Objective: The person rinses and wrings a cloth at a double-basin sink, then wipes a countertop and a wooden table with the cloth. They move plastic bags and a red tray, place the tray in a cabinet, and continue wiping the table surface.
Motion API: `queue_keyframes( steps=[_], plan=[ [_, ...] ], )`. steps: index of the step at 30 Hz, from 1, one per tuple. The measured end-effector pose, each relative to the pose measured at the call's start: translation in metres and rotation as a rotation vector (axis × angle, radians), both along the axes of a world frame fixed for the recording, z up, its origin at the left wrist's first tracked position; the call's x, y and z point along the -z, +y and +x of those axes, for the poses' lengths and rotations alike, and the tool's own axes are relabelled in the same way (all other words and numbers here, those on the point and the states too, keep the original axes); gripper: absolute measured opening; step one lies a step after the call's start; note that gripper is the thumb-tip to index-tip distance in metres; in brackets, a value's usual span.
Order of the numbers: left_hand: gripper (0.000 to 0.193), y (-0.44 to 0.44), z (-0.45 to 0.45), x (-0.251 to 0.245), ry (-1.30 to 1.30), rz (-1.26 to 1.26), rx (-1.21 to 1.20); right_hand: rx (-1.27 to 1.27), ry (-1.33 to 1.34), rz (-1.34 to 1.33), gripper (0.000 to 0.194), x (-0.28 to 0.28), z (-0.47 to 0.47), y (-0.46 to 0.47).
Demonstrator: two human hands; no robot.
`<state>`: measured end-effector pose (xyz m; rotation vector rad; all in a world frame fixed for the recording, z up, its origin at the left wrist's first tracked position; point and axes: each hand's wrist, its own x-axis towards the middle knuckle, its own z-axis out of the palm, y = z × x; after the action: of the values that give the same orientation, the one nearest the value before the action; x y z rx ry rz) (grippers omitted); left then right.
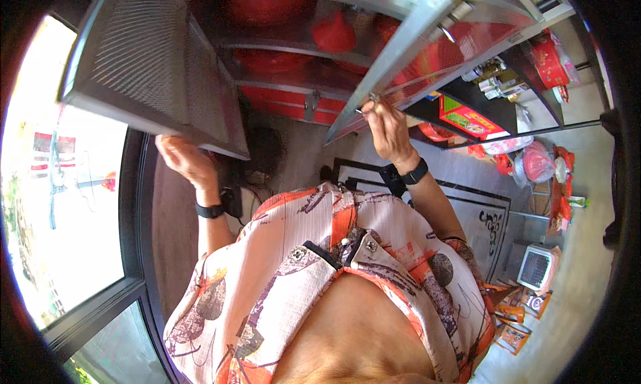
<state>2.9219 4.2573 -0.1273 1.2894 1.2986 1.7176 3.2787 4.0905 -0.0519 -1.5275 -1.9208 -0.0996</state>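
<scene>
My left hand [186, 161] is curled at the outer edge of a ribbed-panel cabinet door [145, 58], which stands swung out on the left; its fingertips are partly hidden by the door. On the other side, my right hand [388, 126] pinches a small metal fitting on the edge of a metal-framed, see-through door [395, 53], also swung out. Between the doors lies the cabinet's inside, with metal-edged shelves [295, 46]. Red basin-like things sit on these shelves, and a red bag-like bundle [334, 32] is among them.
A black-framed window [132, 209] runs along the left. At the right, a dark rack [506, 104] bears small bottles, a red and green box [470, 118] and a red container [548, 61]. Plastic bags [538, 161] hang or rest beyond it, near a patterned floor [465, 214].
</scene>
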Motion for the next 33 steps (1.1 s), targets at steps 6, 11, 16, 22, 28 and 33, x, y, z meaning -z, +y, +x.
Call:
queue_keyframes(
  steps=[6,11,16,22,28,33],
  plan=[
    [0.024,0.005,0.112,-0.045,0.306,0.343,0.368,0.165,0.14,-0.031,0.021,0.01,-0.006,0.071],
    [0.021,0.065,0.203,-0.056,0.211,0.174,0.514,0.199,0.089,0.017,0.022,0.011,0.001,0.132],
    [0.017,0.073,0.223,-0.056,0.24,0.225,0.444,0.279,0.13,0.112,0.03,0.015,0.001,0.155],
    [0.02,0.075,0.224,-0.071,0.272,0.161,0.46,0.231,0.304,0.329,0.022,0.02,0.001,0.181],
    [0.017,0.082,0.224,-0.082,0.39,0.171,0.447,0.267,0.263,0.267,0.021,0.019,-0.003,0.189],
    [0.017,0.089,0.224,-0.076,0.37,0.173,0.456,0.282,0.269,0.184,0.022,0.013,-0.005,0.191]
  ],
)
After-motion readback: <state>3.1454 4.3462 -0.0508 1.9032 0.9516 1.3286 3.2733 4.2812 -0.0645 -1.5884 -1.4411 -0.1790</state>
